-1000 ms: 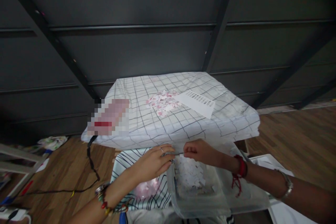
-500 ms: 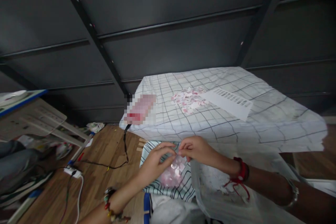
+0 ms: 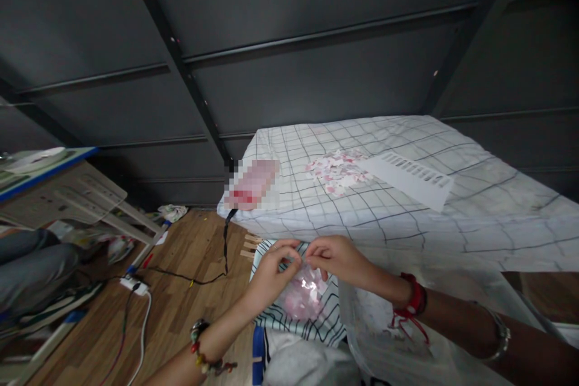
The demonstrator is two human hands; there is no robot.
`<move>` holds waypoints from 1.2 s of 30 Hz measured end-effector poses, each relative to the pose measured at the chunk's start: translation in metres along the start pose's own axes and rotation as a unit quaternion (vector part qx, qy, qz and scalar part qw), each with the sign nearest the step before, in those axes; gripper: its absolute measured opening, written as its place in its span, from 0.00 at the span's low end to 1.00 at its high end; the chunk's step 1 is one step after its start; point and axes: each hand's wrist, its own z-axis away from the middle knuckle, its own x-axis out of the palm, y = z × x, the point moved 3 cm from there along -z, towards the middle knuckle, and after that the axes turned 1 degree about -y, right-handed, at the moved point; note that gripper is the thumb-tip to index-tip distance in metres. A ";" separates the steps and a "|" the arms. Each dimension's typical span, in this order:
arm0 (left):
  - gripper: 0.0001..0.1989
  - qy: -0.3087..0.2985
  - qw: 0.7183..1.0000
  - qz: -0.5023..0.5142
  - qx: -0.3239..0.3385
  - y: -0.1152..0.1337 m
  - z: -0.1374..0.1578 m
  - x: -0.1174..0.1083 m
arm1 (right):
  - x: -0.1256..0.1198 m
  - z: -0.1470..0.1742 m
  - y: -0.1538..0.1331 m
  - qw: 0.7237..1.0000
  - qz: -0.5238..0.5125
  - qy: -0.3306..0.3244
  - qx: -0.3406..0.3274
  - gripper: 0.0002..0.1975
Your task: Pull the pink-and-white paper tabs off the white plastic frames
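A clear plastic bag [image 3: 305,297] with pale pink pieces in it rests on a striped cloth [image 3: 333,307]. At the bag's top, my left hand [image 3: 277,268] is curled, thumb and forefinger pinched together on the film. My right hand [image 3: 335,258] pinches the bag's edge close beside it, fingertips a small gap from the left ones. The exact grip at the fingertips is partly hidden. On the white checked cloth [image 3: 289,193] beyond lie a heap of pink and white paper scraps [image 3: 337,172] and a white slotted card [image 3: 411,180].
A translucent plastic bin [image 3: 357,338] stands under my right forearm. A blurred pink object [image 3: 254,184] lies at the cloth's left corner. Cables and a white power strip [image 3: 134,285] are on the wooden floor [image 3: 194,277]. Another person's legs [image 3: 40,271] show at left.
The view has turned slightly left, so the surroundings sit farther right. Both hands stay at the bag's top, and their fingertips have shifted a little.
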 end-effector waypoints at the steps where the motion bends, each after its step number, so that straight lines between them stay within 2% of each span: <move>1: 0.05 -0.007 1.000 0.002 -0.015 -0.002 0.001 0.001 | 0.001 -0.001 -0.001 1.000 0.020 0.003 -0.002 0.06; 4: 0.06 -0.014 0.997 -0.016 -0.073 -0.008 0.003 0.002 | 0.002 -0.003 -0.002 0.995 0.100 0.010 -0.011 0.05; 9: 0.03 -0.029 0.983 -0.137 -0.123 -0.015 0.007 0.002 | -0.001 -0.005 -0.006 0.975 0.218 0.023 -0.043 0.06; 13: 0.02 -0.038 0.963 -0.236 -0.124 -0.011 0.009 -0.003 | -0.011 0.000 -0.014 0.955 0.283 0.025 -0.088 0.07; 17: 0.02 -0.025 0.956 -0.278 -0.085 0.006 0.003 -0.011 | -0.032 0.012 -0.037 0.935 0.325 0.041 -0.132 0.08; 20: 0.05 0.016 0.959 -0.282 -0.027 0.024 -0.009 -0.019 | -0.066 0.020 -0.063 0.910 0.366 0.100 -0.164 0.09; 23: 0.06 0.063 0.960 -0.267 0.054 0.041 -0.032 -0.027 | -0.122 0.023 -0.079 0.867 0.430 0.211 -0.135 0.10; 25: 0.06 0.080 0.957 -0.266 0.082 0.047 -0.054 -0.031 | -0.166 0.022 -0.079 0.826 0.498 0.247 -0.091 0.11; 27: 0.07 0.092 0.952 -0.274 0.099 0.051 -0.079 -0.035 | -0.211 0.019 -0.069 0.803 0.546 0.238 -0.002 0.13; 29: 0.07 0.088 0.947 -0.289 0.108 0.052 -0.104 -0.036 | -0.249 0.018 -0.056 0.798 0.552 0.235 0.051 0.14; 30: 0.07 0.083 0.945 -0.297 0.112 0.053 -0.116 -0.036 | -0.263 0.018 -0.046 0.808 0.537 0.216 0.112 0.14; 31: 0.07 0.080 0.943 -0.303 0.115 0.053 -0.126 -0.035 | -0.275 0.018 -0.040 0.810 0.529 0.212 0.137 0.14; 33: 0.09 0.062 0.939 -0.321 0.106 0.050 -0.144 -0.031 | -0.288 0.018 -0.028 0.820 0.512 0.197 0.164 0.15; 36: 0.14 0.060 0.936 -0.336 0.081 0.042 -0.163 -0.025 | -0.294 0.014 -0.015 0.843 0.472 0.178 0.188 0.17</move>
